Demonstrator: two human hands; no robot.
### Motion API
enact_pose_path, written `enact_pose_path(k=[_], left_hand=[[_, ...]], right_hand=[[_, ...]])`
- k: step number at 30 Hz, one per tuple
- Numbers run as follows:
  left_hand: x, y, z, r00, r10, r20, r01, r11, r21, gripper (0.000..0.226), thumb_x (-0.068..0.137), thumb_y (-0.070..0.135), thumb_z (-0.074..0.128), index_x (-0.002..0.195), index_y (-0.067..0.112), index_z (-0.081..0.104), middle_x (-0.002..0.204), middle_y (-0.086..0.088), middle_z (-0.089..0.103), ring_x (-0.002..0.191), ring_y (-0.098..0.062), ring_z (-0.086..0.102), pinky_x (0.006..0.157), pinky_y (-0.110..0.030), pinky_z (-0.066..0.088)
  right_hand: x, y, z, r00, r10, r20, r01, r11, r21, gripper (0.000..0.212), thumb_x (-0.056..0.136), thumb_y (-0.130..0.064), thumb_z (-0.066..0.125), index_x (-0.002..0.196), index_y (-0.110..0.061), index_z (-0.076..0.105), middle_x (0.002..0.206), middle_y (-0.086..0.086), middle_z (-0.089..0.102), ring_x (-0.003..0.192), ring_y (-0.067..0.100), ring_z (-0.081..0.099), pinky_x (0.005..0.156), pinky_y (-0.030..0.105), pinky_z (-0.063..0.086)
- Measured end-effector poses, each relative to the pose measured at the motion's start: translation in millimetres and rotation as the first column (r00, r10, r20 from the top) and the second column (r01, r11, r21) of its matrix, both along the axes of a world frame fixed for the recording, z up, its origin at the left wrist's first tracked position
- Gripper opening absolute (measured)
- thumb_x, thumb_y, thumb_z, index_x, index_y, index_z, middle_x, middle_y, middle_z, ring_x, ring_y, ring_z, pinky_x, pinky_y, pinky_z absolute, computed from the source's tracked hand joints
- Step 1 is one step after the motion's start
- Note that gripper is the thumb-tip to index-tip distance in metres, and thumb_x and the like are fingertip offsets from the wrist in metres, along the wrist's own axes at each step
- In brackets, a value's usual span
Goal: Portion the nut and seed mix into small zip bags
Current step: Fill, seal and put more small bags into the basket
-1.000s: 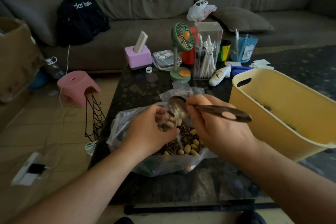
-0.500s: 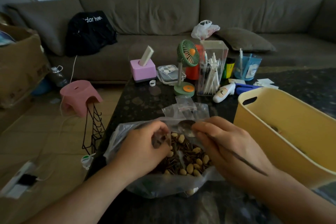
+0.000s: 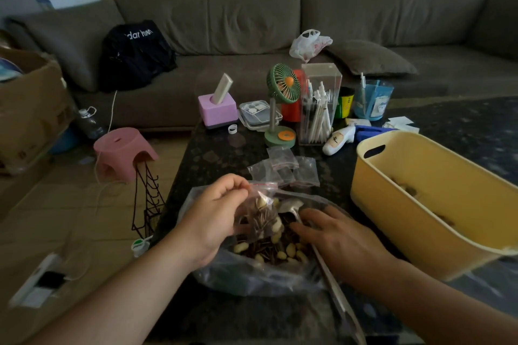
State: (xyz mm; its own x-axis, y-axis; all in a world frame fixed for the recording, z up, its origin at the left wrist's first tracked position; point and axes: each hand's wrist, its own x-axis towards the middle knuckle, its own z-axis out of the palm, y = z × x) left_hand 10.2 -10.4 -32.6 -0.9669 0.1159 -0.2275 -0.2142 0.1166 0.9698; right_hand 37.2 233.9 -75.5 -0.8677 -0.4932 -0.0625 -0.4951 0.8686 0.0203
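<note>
A large clear plastic bag [image 3: 246, 277] lies open on the dark table and holds the nut and seed mix [image 3: 283, 253]. Just above the mix, my left hand [image 3: 215, 218] pinches the red-striped top of a small zip bag [image 3: 259, 218] partly filled with seeds and nuts. My right hand [image 3: 344, 244] lies flat over the big bag with its fingers straight. A metal spoon [image 3: 291, 207] rests in the mix, its long handle running under that hand toward the table's near edge. Several empty small zip bags [image 3: 286, 169] lie just behind the big bag.
A yellow plastic basket [image 3: 414, 193] stands at the right, close to my right arm. Behind the bags are a green desk fan [image 3: 281, 109], a clear pen box [image 3: 319, 109], a pink tissue box [image 3: 217, 109] and a blue cup [image 3: 372, 99]. A pink stool [image 3: 123, 148] sits left of the table.
The spoon came down from beside the small bag's mouth into the big bag. My right hand's fingers straightened over the handle. My left hand's small bag now shows more mix.
</note>
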Motion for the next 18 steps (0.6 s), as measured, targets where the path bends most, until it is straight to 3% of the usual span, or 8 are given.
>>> enact_pose_path(k=[2, 5, 6, 8, 10, 13, 16, 18], left_hand=[[1, 8, 3, 0.995, 0.016, 0.096, -0.032, 0.984, 0.173, 0.022, 0.112, 0.012, 0.043, 0.108, 0.015, 0.064, 0.114, -0.016, 0.077, 0.109, -0.034, 0.072, 0.094, -0.065, 0.058], [4, 16, 3, 0.986, -0.004, 0.167, -0.046, 0.955, 0.294, 0.020, 0.113, 0.012, 0.040, 0.122, 0.010, 0.058, 0.117, -0.016, 0.077, 0.111, -0.034, 0.071, 0.093, -0.067, 0.057], [5, 17, 2, 0.985, -0.015, 0.175, -0.041, 0.950, 0.310, 0.020, 0.113, 0.012, 0.041, 0.124, 0.010, 0.057, 0.117, -0.015, 0.077, 0.110, -0.034, 0.071, 0.091, -0.065, 0.058], [7, 22, 0, 0.985, -0.026, 0.171, -0.030, 0.948, 0.317, 0.021, 0.113, 0.015, 0.041, 0.128, 0.013, 0.057, 0.118, -0.013, 0.077, 0.110, -0.034, 0.071, 0.088, -0.061, 0.059], [11, 27, 0, 0.989, -0.031, 0.147, -0.020, 0.944, 0.331, 0.021, 0.113, 0.017, 0.042, 0.127, 0.016, 0.057, 0.116, -0.009, 0.078, 0.107, -0.031, 0.073, 0.086, -0.058, 0.060], [15, 34, -2, 0.997, -0.033, 0.072, 0.005, 0.936, 0.353, 0.017, 0.109, 0.021, 0.051, 0.124, 0.015, 0.056, 0.118, -0.006, 0.078, 0.110, -0.027, 0.073, 0.091, -0.056, 0.061], [20, 39, -4, 1.000, -0.015, -0.023, 0.020, 0.970, 0.244, 0.047, 0.087, 0.026, 0.074, 0.131, 0.023, 0.056, 0.120, 0.002, 0.078, 0.118, -0.020, 0.072, 0.108, -0.052, 0.054], [21, 39, -6, 0.996, 0.040, -0.078, -0.025, 0.983, 0.184, 0.048, 0.086, 0.023, 0.078, 0.130, 0.029, 0.060, 0.116, 0.004, 0.079, 0.114, -0.015, 0.073, 0.111, -0.048, 0.052]], right_hand=[[-1, 0, 1, 1.000, -0.011, 0.027, 0.012, 0.999, -0.034, 0.065, 0.106, -0.033, 0.051, 0.162, -0.041, 0.021, 0.163, -0.004, 0.022, 0.145, 0.022, 0.030, 0.101, 0.031, 0.045], [-5, 0, 6, 0.989, -0.145, 0.019, 0.142, 0.921, -0.364, 0.050, 0.104, -0.029, 0.053, 0.153, -0.039, 0.046, 0.145, -0.011, 0.044, 0.128, 0.011, 0.050, 0.098, 0.025, 0.051], [-7, -1, 9, 0.969, -0.232, 0.084, 0.241, 0.814, -0.528, 0.042, 0.104, -0.031, 0.055, 0.146, -0.036, 0.056, 0.137, -0.013, 0.053, 0.119, 0.007, 0.057, 0.097, 0.024, 0.053], [-7, -8, 21, 0.882, -0.225, 0.415, 0.471, 0.459, -0.753, 0.030, 0.102, -0.037, 0.063, 0.131, -0.036, 0.067, 0.121, -0.011, 0.068, 0.105, 0.006, 0.069, 0.092, 0.029, 0.060], [-6, -17, 31, 0.755, -0.033, 0.654, 0.643, 0.227, -0.731, 0.027, 0.096, -0.039, 0.072, 0.122, -0.037, 0.069, 0.114, -0.004, 0.076, 0.100, 0.012, 0.075, 0.089, 0.037, 0.063], [-4, -26, 28, 0.725, 0.019, 0.689, 0.674, 0.187, -0.715, 0.030, 0.091, -0.033, 0.079, 0.120, -0.033, 0.070, 0.107, 0.002, 0.079, 0.098, 0.020, 0.077, 0.090, 0.044, 0.063], [-2, -27, 28, 0.799, -0.084, 0.596, 0.600, 0.185, -0.778, 0.020, 0.090, -0.027, 0.081, 0.109, -0.030, 0.076, 0.095, -0.003, 0.079, 0.088, 0.014, 0.078, 0.083, 0.038, 0.064], [-1, -25, 29, 0.802, -0.086, 0.591, 0.597, 0.174, -0.783, 0.019, 0.088, -0.022, 0.083, 0.104, -0.027, 0.076, 0.093, -0.002, 0.079, 0.087, 0.014, 0.077, 0.080, 0.035, 0.063]])
